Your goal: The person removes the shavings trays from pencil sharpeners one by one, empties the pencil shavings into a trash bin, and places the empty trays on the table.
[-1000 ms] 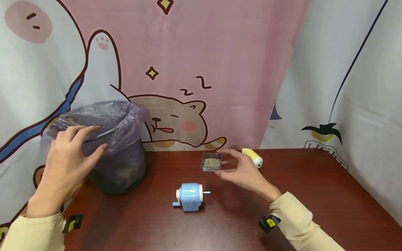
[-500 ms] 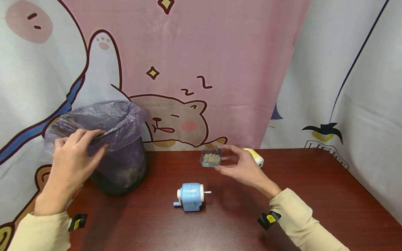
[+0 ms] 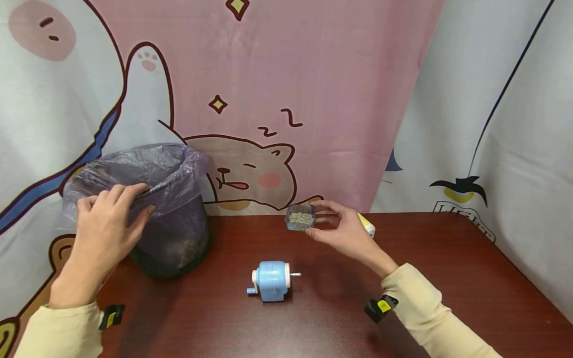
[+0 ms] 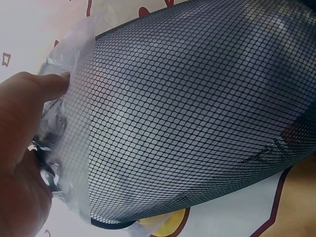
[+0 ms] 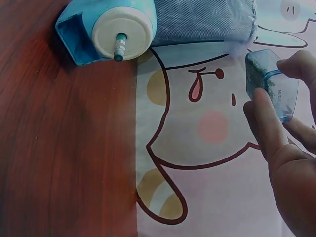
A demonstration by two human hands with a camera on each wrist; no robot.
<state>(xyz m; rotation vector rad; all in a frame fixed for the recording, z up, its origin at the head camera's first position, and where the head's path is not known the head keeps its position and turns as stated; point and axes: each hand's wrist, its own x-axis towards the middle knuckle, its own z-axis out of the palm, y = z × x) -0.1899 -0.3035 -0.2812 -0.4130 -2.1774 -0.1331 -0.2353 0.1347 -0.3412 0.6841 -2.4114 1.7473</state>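
My left hand (image 3: pixel 105 223) grips the rim of a mesh trash can (image 3: pixel 190 238) lined with a thin purple bag (image 3: pixel 179 191). In the left wrist view its thumb lies on the liner outside the mesh wall. Right of the can, my right hand (image 3: pixel 346 236) pinches a small clear bluish shavings drawer (image 3: pixel 294 226) between thumb and fingers, above the table. Pencil shavings (image 3: pixel 301 219) lie in it. The right wrist view shows the drawer (image 5: pixel 286 96) tilted in the fingers. Nearer me stands a light blue crank pencil sharpener (image 3: pixel 273 282), a pencil end (image 5: pixel 119 49) poking from its white face.
A yellow and white bottle-like thing (image 3: pixel 369 226) lies behind my right hand, partly hidden. The dark red-brown table (image 3: pixel 425 278) reaches back to a printed cartoon cloth (image 3: pixel 349 99). The trash can stands at the table's left side.
My right hand has raised the shavings drawer off the table, and it now tips a little. My left hand has moved right and closed on the trash can's rim.
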